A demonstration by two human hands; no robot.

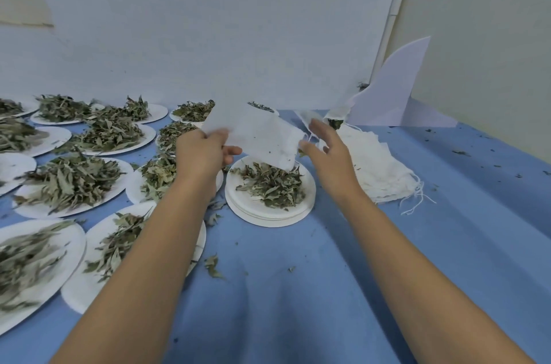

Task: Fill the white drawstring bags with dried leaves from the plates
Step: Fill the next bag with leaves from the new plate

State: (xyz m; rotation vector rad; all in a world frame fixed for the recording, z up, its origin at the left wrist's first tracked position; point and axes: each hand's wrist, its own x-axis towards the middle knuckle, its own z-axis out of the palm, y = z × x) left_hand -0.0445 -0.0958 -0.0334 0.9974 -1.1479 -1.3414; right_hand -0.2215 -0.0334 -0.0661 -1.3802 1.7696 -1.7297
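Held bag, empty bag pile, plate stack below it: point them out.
held bag (262, 137), head view, middle of its cloth
pile of empty bags (375, 167), head view, top layer
plate stack (268, 219), head view, bare front rim

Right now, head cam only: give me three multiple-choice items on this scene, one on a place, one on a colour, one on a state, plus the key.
1. Where does the pile of spare bags lie?
A. on the cloth, right of the stacked plates
B. on a plate at far left
C. under the stacked plates

2. What colour is the cloth?
A. red
B. blue
C. green

3. What is the left hand doing?
A. lying flat on the cloth
B. curled into an empty fist
C. gripping a white bag in the air

Key:
1 A: the pile sits on the cloth to the right of the stacked plates.
2 B: the cloth is plainly blue.
3 C: the left hand grips the bag's edge, with the bag raised over the stacked plates.
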